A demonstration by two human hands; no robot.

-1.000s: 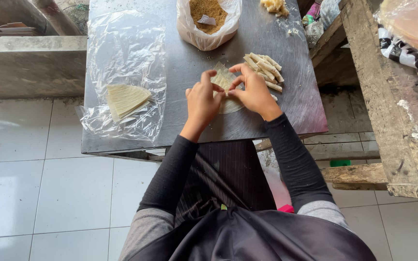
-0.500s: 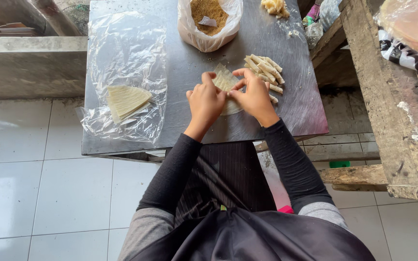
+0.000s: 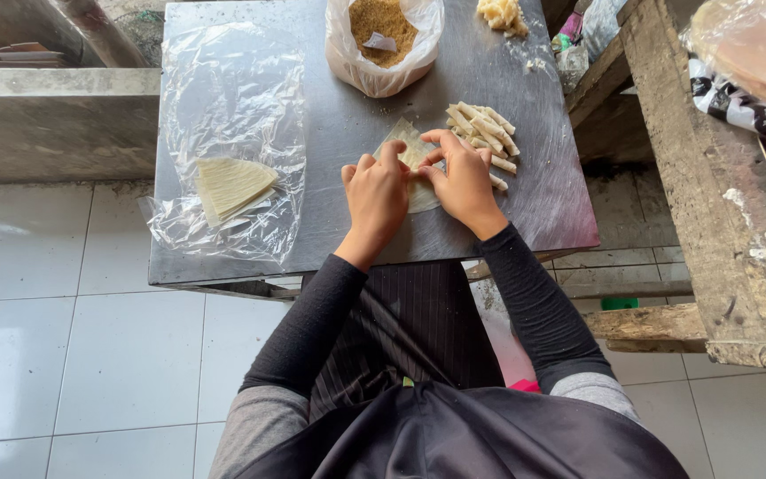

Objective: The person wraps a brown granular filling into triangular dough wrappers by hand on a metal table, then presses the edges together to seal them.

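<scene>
My left hand [image 3: 376, 197] and my right hand [image 3: 461, 174] press side by side on a thin pale pastry wrapper [image 3: 408, 151] that lies flat on the metal table [image 3: 330, 222]. The fingers of both hands pinch and fold the wrapper's middle; what lies under them is hidden. Just right of my right hand sits a pile of several rolled pastry sticks [image 3: 483, 131]. A plastic bag of brown crumbly filling [image 3: 383, 27] stands open beyond the wrapper.
A stack of triangular wrappers [image 3: 230, 184] lies on a clear plastic sheet [image 3: 232, 106] at the table's left. A yellowish lump [image 3: 502, 13] sits at the far right corner. A rough wooden bench [image 3: 702, 204] stands to the right, over white floor tiles [image 3: 46, 355].
Both hands have shifted slightly toward me over the wrapper, and their fingers have closed further on its middle. The rest of the table is unchanged.
</scene>
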